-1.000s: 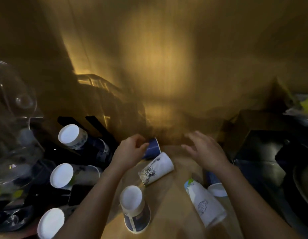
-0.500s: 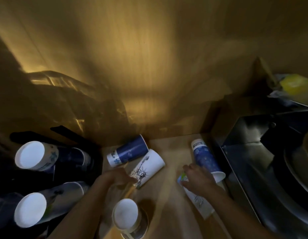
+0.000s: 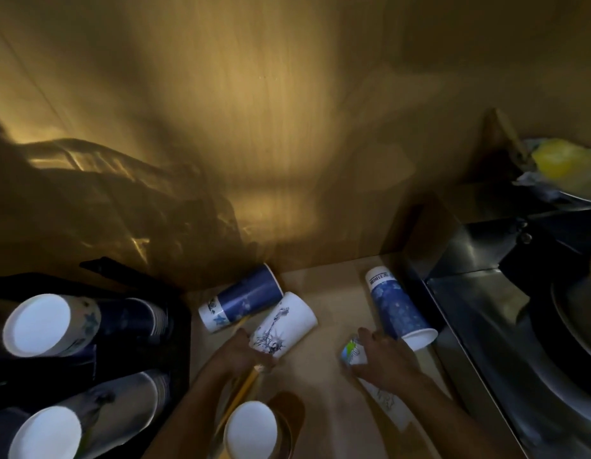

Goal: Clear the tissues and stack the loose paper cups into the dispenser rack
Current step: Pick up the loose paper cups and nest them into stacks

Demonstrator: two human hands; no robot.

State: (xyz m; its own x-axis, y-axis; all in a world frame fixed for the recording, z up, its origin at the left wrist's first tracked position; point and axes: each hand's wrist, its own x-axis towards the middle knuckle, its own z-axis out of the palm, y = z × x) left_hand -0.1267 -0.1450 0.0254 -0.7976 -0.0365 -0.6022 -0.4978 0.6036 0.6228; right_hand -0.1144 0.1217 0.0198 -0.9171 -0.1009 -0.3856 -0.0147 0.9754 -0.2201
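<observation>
Several paper cups lie on a wooden counter (image 3: 330, 293). My left hand (image 3: 241, 354) grips the narrow end of a white cup with a statue drawing (image 3: 284, 326). A dark blue cup (image 3: 242, 298) lies just behind it, touching it. My right hand (image 3: 385, 359) closes over a white cup with a green and blue print (image 3: 353, 351), whose body runs under my forearm. A blue patterned cup (image 3: 398, 306) lies on its side beside that hand. Another cup (image 3: 251, 430) stands upside down near the front. At the left a black dispenser rack (image 3: 174, 329) holds stacks of cups (image 3: 39, 324).
A wooden wall (image 3: 287, 127) rises behind the counter. A dark metal sink or tray (image 3: 486, 326) borders the counter on the right, with a yellow object (image 3: 564, 164) behind it. A second cup stack (image 3: 48, 432) fills the rack's lower slot. The scene is dim.
Both hands drew back from the far wall toward me. My left hand took hold of the statue cup and my right hand came down on the green-printed cup. The view shifted right.
</observation>
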